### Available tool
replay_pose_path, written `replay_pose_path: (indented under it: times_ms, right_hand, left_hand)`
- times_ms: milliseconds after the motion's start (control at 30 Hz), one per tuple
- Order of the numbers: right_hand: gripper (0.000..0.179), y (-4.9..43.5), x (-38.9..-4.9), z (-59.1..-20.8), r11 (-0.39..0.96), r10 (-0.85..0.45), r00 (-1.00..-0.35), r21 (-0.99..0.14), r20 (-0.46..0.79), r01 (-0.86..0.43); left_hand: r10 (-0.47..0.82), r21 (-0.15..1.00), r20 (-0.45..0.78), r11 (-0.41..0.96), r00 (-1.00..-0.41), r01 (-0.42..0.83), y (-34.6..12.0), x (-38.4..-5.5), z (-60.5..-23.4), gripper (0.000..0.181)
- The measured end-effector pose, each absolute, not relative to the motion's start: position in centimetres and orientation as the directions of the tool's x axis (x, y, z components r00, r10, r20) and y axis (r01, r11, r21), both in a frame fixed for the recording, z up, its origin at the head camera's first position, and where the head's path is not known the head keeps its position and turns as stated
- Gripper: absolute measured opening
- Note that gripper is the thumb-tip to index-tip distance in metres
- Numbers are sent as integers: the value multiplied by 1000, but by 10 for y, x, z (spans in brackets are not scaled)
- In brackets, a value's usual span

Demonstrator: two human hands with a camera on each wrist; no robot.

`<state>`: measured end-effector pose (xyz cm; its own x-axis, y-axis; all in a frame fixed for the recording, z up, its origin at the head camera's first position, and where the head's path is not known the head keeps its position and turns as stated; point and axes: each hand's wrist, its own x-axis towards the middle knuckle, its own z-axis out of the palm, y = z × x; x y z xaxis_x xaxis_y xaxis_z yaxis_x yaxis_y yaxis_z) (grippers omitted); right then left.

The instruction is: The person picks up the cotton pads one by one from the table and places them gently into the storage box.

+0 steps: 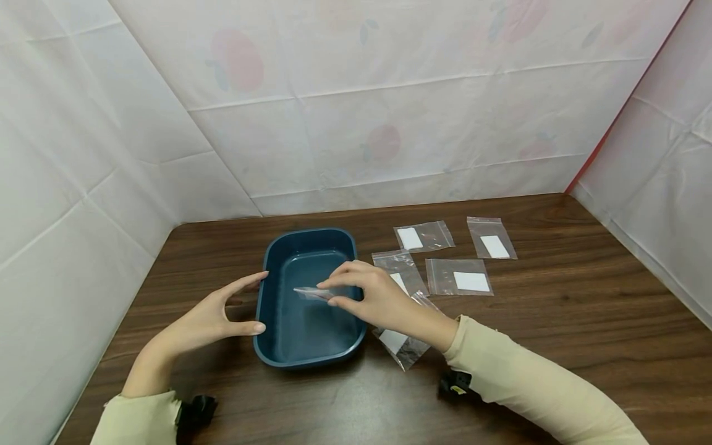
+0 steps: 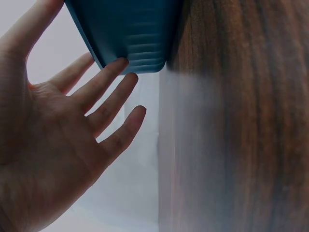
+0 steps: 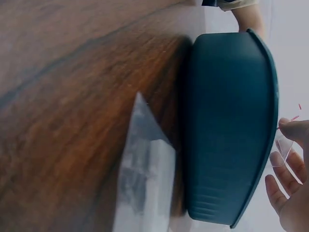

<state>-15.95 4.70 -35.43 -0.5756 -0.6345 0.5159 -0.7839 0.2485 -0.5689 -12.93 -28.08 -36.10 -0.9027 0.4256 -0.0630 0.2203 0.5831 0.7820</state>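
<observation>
A dark blue plastic bin [image 1: 309, 360] stands on the wooden table. My left hand [image 1: 203, 318] is at its left side, fingers spread, with thumb and index fingertips at the rim; in the left wrist view the other fingers [image 2: 114, 105] reach out straight beside the wall. Over the bin, my right hand [image 1: 378, 295] pinches a small clear zip bag [image 1: 310, 292] between thumb and fingers. That bag is seen nearly edge-on, so its contents are hard to make out. Beyond the bin wall in the right wrist view, the same bag hangs from the fingertips.
Several clear zip bags with white cards lie right of the bin: a back one [image 1: 425, 237], a far-right one [image 1: 492, 238], a middle one [image 1: 458, 276]. Two more, one [image 1: 397, 266] partly behind the right hand and one [image 1: 403, 349] under the forearm, lie closer. White cloth walls surround the table.
</observation>
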Motion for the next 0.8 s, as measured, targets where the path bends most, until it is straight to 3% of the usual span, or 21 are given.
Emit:
replay_pose_path:
  times_ms: [267,800]
  right_hand:
    - [29,46,-162,-362,275,-667,-552,-523,501,-807]
    - [32,46,-157,-364,272,-696,-550,-540,461,-797]
  left_hand:
    - [424,776,-57,588,-904,226,-280,-129,-361,86]
    - [427,774,-56,590,-903,231,-280,-128,-358,86]
